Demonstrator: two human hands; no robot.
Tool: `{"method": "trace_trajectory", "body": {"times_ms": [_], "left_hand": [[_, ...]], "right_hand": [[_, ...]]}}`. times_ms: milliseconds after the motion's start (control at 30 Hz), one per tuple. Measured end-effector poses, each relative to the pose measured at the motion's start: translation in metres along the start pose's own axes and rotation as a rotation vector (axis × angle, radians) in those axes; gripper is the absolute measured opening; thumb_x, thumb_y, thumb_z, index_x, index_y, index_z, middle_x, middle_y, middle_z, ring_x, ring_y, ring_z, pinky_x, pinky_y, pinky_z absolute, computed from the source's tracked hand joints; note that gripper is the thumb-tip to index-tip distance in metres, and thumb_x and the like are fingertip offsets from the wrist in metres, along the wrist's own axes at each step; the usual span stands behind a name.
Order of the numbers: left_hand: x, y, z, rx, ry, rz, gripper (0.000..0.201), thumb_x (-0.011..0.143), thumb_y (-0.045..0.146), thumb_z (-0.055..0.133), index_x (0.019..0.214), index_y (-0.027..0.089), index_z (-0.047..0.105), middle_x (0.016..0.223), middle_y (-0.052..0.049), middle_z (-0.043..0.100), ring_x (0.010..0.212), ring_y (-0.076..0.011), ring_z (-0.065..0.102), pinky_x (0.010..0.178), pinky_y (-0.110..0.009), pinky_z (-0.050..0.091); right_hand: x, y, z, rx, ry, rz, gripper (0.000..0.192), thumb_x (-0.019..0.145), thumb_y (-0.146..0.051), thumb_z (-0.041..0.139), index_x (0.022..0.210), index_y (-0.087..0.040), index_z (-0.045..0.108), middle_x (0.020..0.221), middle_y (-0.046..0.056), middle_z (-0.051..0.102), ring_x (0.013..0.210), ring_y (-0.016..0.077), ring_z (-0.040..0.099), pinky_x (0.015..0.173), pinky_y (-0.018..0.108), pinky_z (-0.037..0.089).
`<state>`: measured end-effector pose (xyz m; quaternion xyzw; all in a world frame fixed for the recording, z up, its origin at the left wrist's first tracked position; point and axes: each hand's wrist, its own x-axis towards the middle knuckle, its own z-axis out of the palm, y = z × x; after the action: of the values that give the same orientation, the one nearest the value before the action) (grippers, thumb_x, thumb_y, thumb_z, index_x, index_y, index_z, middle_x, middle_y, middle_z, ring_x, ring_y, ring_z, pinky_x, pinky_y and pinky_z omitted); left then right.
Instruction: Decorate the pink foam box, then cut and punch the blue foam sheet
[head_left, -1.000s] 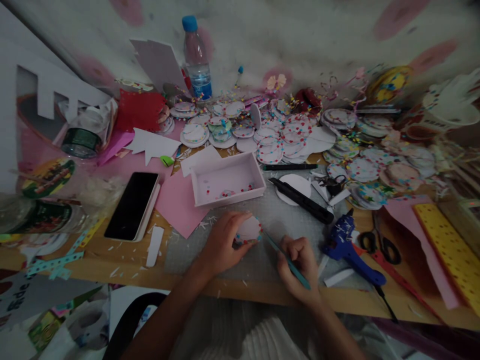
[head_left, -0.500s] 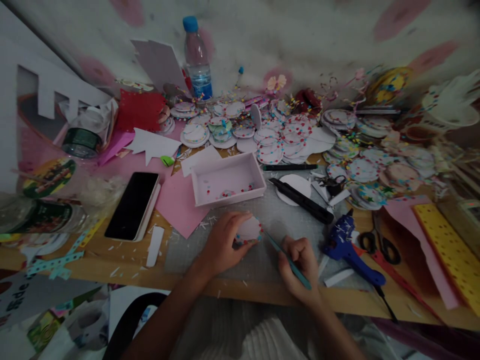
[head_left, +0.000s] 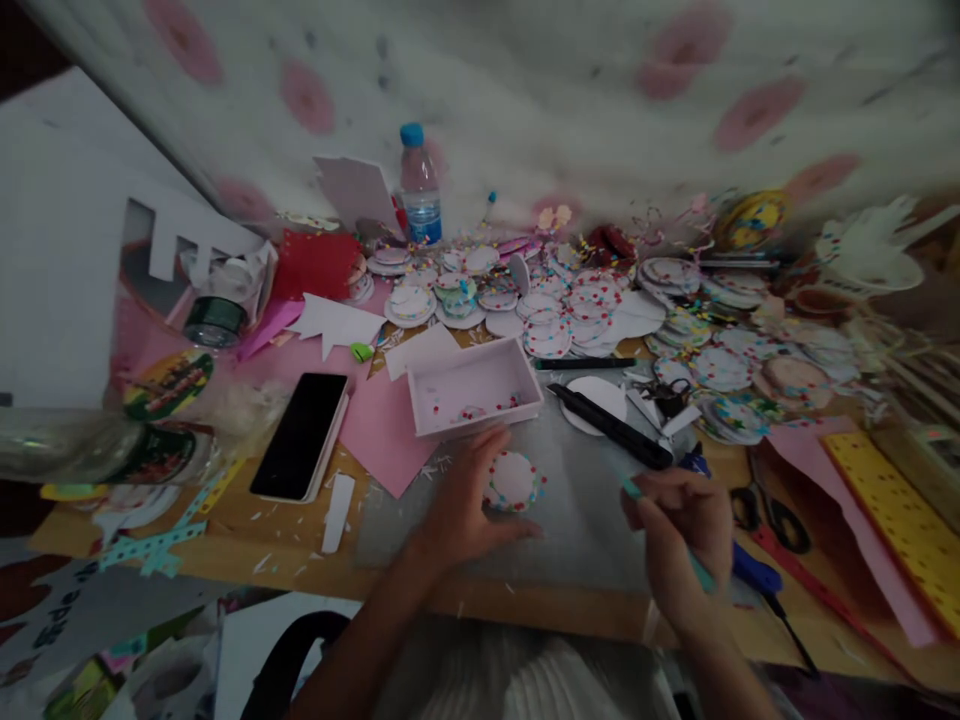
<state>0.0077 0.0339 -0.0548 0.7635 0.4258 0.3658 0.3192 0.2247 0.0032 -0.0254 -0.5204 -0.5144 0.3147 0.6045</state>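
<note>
A small white paper disc edged with red and blue dots lies flat on the grey cutting mat. My left hand curves around its left side, thumb and fingers spread apart; whether it touches the rim I cannot tell. To the right, my right hand is closed around a slim teal pen-like tool, its tip pointing up and left, away from the disc. Just beyond the disc stands an open white box with a few red and blue bits inside.
A black utility knife rests on a plain white disc. Behind are piles of decorated discs and a water bottle. A phone lies left; scissors and a blue glue gun, partly hidden by my right hand, lie right.
My right hand has moved right with the teal tool, away from the disc. My left fingers have spread away from the disc's edge. The whole view has shifted.
</note>
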Motion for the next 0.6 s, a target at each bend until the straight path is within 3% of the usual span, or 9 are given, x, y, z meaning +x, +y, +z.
{"method": "trace_trajectory", "body": {"times_ms": [33, 100, 167, 267, 433, 600], "left_hand": [[-0.001, 0.002, -0.004, -0.006, 0.008, 0.017, 0.098, 0.067, 0.053, 0.077, 0.144, 0.023, 0.025, 0.145, -0.019, 0.036, 0.134, -0.035, 0.036, 0.107, -0.055, 0.035], [-0.003, 0.005, -0.013, 0.001, 0.054, 0.052, 0.079, 0.078, 0.046, 0.068, 0.143, 0.022, 0.03, 0.143, -0.018, 0.04, 0.132, -0.0327, 0.04, 0.106, -0.054, 0.037], [-0.005, 0.005, -0.025, 0.049, 0.157, 0.05, 0.053, 0.089, 0.032, 0.057, 0.137, 0.024, 0.039, 0.135, -0.014, 0.049, 0.117, -0.0258, 0.054, 0.098, -0.046, 0.045], [-0.005, -0.004, -0.044, 0.232, 0.283, -0.028, 0.04, 0.092, 0.022, 0.051, 0.131, 0.023, 0.046, 0.124, -0.012, 0.057, 0.093, -0.0184, 0.063, 0.083, -0.036, 0.053], [-0.008, -0.032, -0.058, 0.505, 0.195, 0.066, 0.034, 0.092, 0.011, 0.044, 0.121, 0.02, 0.057, 0.103, -0.008, 0.065, 0.092, -0.0197, 0.064, 0.079, -0.034, 0.054], [-0.016, -0.042, -0.052, 0.552, 0.231, 0.172, 0.034, 0.088, 0.005, 0.041, 0.107, 0.019, 0.066, 0.09, -0.007, 0.067, 0.083, -0.0196, 0.064, 0.073, -0.033, 0.054]], "right_hand": [[0.008, -0.006, -0.003, 0.006, -0.018, -0.017, 0.017, 0.088, -0.022, 0.056, 0.103, -0.025, 0.051, 0.068, -0.003, 0.048, 0.057, 0.0138, 0.045, 0.054, 0.028, 0.035], [0.026, -0.017, -0.007, -0.014, -0.062, -0.042, 0.017, 0.088, -0.026, 0.056, 0.104, -0.024, 0.055, 0.069, -0.001, 0.053, 0.06, 0.0158, 0.049, 0.055, 0.03, 0.037], [0.043, -0.025, -0.008, -0.073, -0.103, -0.051, 0.013, 0.088, -0.028, 0.057, 0.1, -0.024, 0.058, 0.072, 0.002, 0.056, 0.063, 0.0167, 0.051, 0.056, 0.031, 0.038], [0.07, -0.03, 0.001, -0.075, -0.161, -0.021, 0.008, 0.088, -0.031, 0.059, 0.09, -0.024, 0.06, 0.065, 0.0, 0.055, 0.057, 0.0147, 0.048, 0.052, 0.029, 0.034], [0.112, -0.028, 0.053, 0.039, -0.306, 0.056, 0.03, 0.084, -0.04, 0.064, 0.064, -0.022, 0.05, 0.052, -0.005, 0.041, 0.045, 0.0093, 0.034, 0.042, 0.025, 0.022], [0.125, -0.015, 0.117, 0.105, -0.587, 0.07, 0.032, 0.076, -0.046, 0.069, 0.074, -0.024, 0.045, 0.051, -0.009, 0.04, 0.043, 0.0075, 0.03, 0.04, 0.022, 0.022]]}}
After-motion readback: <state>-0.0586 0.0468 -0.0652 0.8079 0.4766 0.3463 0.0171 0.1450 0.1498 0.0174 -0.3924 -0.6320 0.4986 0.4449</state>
